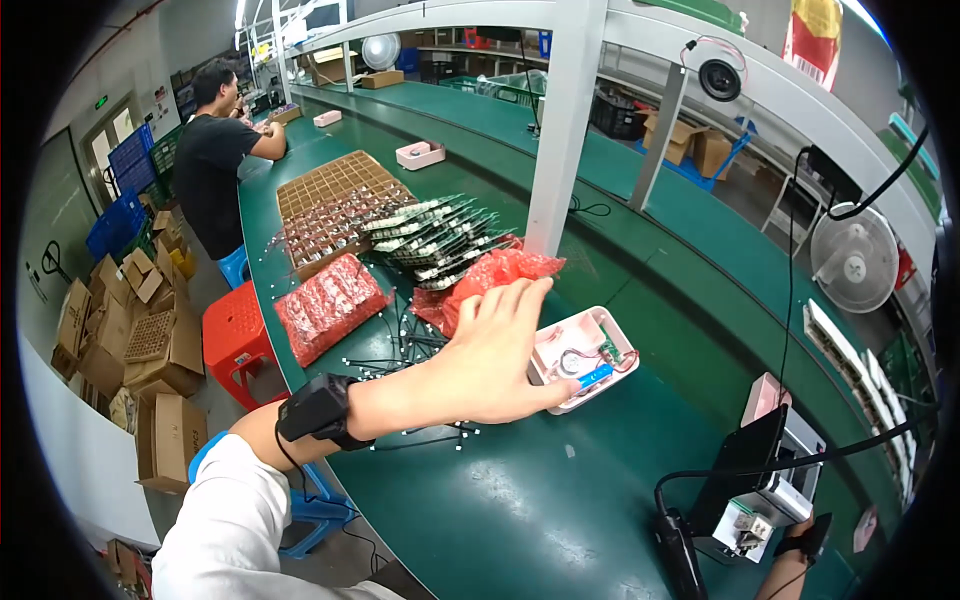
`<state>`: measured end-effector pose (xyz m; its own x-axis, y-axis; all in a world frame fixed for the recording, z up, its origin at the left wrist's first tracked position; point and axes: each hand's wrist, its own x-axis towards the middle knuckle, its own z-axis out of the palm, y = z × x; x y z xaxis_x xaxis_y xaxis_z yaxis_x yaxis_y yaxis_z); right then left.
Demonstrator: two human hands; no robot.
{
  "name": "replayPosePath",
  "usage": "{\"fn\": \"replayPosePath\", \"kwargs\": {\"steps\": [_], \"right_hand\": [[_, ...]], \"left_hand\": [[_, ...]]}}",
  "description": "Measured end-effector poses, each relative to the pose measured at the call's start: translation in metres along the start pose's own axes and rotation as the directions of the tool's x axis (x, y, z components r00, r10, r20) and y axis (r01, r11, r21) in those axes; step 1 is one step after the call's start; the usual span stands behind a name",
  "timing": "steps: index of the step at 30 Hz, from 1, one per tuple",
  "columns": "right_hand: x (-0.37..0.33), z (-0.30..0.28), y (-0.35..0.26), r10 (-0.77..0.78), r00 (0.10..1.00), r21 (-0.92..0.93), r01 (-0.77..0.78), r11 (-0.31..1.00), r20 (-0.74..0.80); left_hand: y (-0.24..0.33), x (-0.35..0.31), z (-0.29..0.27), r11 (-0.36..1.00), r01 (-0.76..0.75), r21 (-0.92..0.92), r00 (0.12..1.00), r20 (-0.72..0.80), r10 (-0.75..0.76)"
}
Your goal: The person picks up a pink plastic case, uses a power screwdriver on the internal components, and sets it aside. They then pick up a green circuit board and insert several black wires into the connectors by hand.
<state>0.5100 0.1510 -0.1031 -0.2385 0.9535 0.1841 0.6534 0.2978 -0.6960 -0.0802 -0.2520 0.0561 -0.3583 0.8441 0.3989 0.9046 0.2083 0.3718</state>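
My left hand [490,355] reaches across the bench with its fingers spread. Its thumb rests at the edge of an open pale pink plastic case [612,382], by a blue cylinder like a battery cell [597,376]. A round silver part [571,363], thin wires and a small green circuit board [608,350] also lie in the case. At the lower right, my right hand [797,532] is against the far side of a black and silver bench device [742,470]; the device hides its fingers. A black corded handle [680,560] stands beside that device.
Left of the case are red bubble wrap [500,270], a red wrapped bundle [330,308], black wires [405,345], stacked circuit boards [435,235] and a divided cardboard tray [330,190]. A white post [568,130] rises behind. Another person [212,150] sits farther along the bench.
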Motion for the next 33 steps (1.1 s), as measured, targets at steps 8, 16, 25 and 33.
{"fn": "replayPosePath", "kwargs": {"steps": [8,16,25,33], "right_hand": [[0.012,0.013,-0.027,0.053,0.967,0.655,-0.209,0.727,0.250],[0.071,0.039,-0.102,-0.033,0.999,0.001,0.033,0.999,-0.026],[-0.022,-0.089,-0.201,-0.113,0.800,-0.208,-0.015,0.978,-0.589],[-0.249,-0.090,-0.288,-0.160,0.894,-0.117,0.122,0.986,-0.418]], "left_hand": [[0.033,0.038,0.041,0.988,0.150,0.029,0.915,0.374,-0.150],[0.066,0.001,0.028,0.991,-0.076,-0.112,0.975,0.201,0.098],[0.088,-0.053,0.048,0.988,-0.066,-0.141,0.873,0.472,0.125],[0.092,-0.050,0.076,0.986,-0.078,-0.150,0.911,0.391,0.131]]}}
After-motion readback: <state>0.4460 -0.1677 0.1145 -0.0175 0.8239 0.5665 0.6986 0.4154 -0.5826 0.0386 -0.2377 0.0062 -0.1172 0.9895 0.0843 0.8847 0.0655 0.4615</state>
